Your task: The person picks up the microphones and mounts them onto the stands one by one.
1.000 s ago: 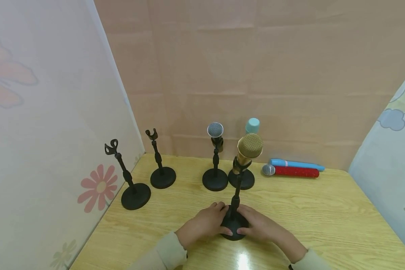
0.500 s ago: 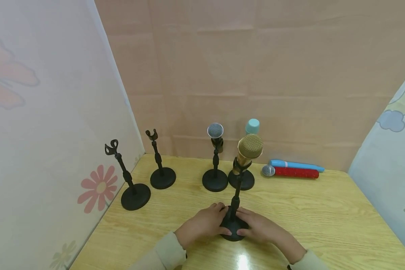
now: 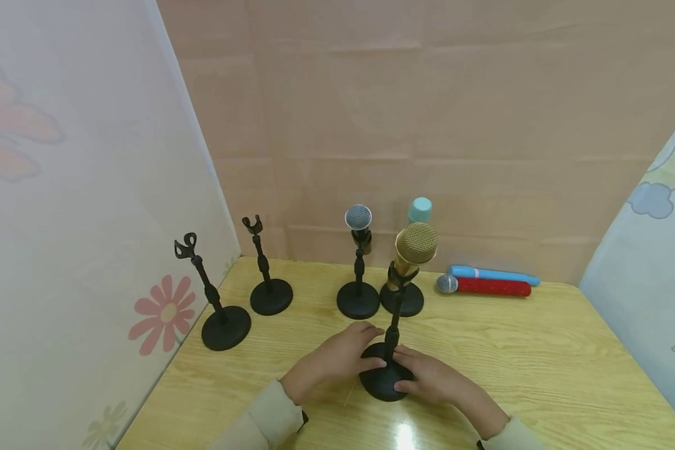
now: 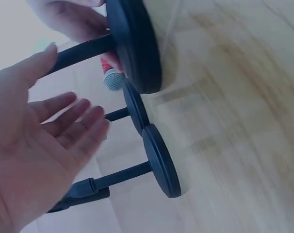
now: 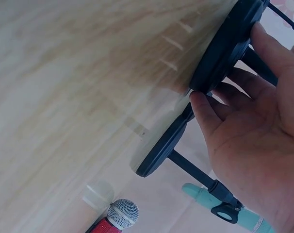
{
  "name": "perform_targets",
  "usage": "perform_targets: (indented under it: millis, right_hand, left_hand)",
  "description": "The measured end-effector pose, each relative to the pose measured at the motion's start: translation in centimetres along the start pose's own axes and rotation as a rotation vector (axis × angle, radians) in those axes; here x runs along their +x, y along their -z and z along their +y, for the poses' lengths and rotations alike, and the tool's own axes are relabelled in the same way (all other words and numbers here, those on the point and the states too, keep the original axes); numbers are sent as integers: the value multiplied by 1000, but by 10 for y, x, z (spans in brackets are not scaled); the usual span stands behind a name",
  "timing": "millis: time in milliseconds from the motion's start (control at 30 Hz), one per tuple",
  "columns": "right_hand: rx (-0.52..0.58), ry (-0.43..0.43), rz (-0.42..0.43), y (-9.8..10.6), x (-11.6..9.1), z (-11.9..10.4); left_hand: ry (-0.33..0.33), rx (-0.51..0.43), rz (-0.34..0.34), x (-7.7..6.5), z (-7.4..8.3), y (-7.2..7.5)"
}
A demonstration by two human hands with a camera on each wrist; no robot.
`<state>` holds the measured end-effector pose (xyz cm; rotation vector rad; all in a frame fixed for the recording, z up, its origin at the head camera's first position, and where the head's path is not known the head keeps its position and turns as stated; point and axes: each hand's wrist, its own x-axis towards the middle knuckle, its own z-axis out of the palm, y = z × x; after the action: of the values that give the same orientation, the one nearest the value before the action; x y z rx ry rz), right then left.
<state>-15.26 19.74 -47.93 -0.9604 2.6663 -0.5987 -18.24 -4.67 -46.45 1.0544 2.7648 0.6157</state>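
A black round-based microphone stand (image 3: pixel 379 384) rises near the front middle of the table, bearing a gold microphone (image 3: pixel 417 244) in its clip. My right hand (image 3: pixel 433 378) grips the right side of its base; in the right wrist view, the thumb lies on the base's top and fingers (image 5: pixel 205 114) reach its edge. On the other side, my left hand (image 3: pixel 337 355) is spread beside the pole, above the base's left part. The left wrist view shows the left palm (image 4: pixel 40 141) with loose, parted fingers that hold nothing.
Behind are a stand with a silver-headed microphone (image 3: pixel 359 217) and one with a teal microphone (image 3: pixel 420 209). Two stands with bare clips, a nearer one (image 3: pixel 226 327) and a farther one (image 3: pixel 272 297), are at left. A red microphone (image 3: pixel 492 287) and a blue one (image 3: pixel 497 275) lie at back right.
My left hand has loosened from the base and shifted slightly up and left. The right hand keeps its hold, and the stand's base has moved only slightly left.
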Motion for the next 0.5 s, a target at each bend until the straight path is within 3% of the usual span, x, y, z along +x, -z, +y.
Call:
perform_targets:
  millis: [233,500]
  right_hand:
    - [12,-24,-2,0,1,0]
    - [9,-36,-18,0,1,1]
  left_hand:
    - [-101,-281,60,4,2,10]
    - [-178,-402,111,7,6,12]
